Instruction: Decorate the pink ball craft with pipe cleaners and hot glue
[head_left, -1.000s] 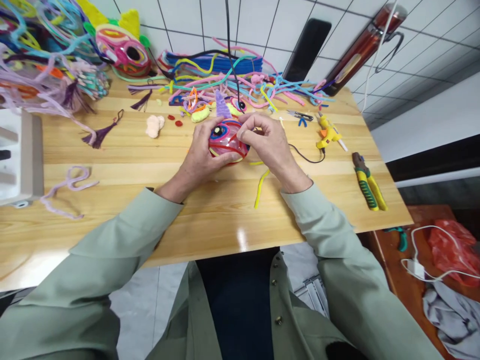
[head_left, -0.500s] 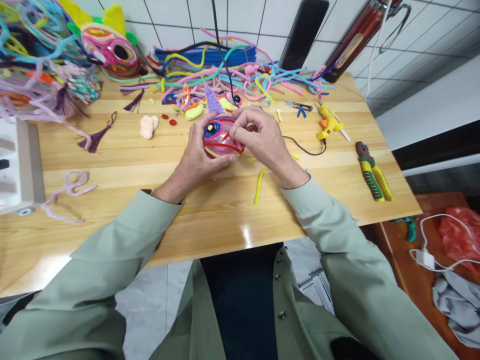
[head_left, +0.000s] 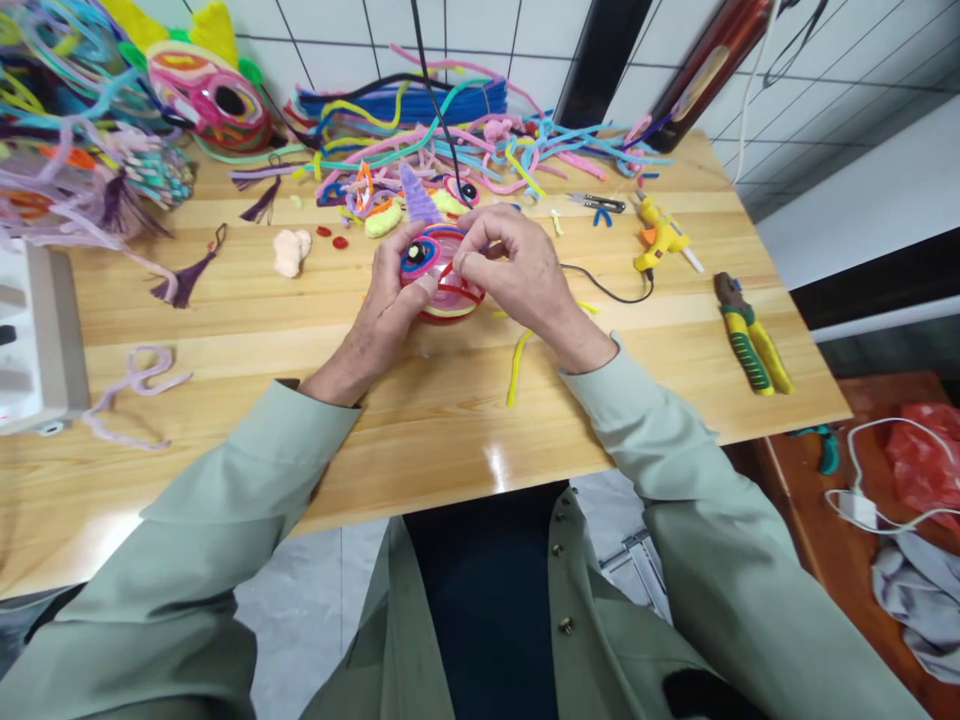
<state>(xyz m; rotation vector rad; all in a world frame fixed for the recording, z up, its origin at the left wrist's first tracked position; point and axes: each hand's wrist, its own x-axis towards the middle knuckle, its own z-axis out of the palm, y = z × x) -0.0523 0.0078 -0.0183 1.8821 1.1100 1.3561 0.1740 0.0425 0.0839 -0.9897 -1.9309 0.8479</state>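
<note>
In my left hand (head_left: 379,310) is a round, clear pinkish mask-like piece (head_left: 452,293) with coloured pipe cleaners along it and a black eye ringed in pink and blue. My left fingers wrap its left side, and the thumb presses on its front below the eye. My right hand (head_left: 517,270) pinches a red pipe cleaner (head_left: 444,272) against the front of that piece. Just behind stands a purple cone (head_left: 418,195). A yellow pipe cleaner (head_left: 516,370) lies on the table below my right hand.
A yellow glue gun (head_left: 660,238), pliers (head_left: 752,335) and small snips (head_left: 598,203) lie to the right. Bundled pipe cleaners (head_left: 405,110) line the wall. A finished-looking colourful mask (head_left: 214,90), purple tassels (head_left: 191,270) and a white box (head_left: 60,330) are at left.
My left thumb has moved up from the lower edge of the piece onto its front. My right hand keeps its pinch in nearly the same place. The view has shifted slightly.
</note>
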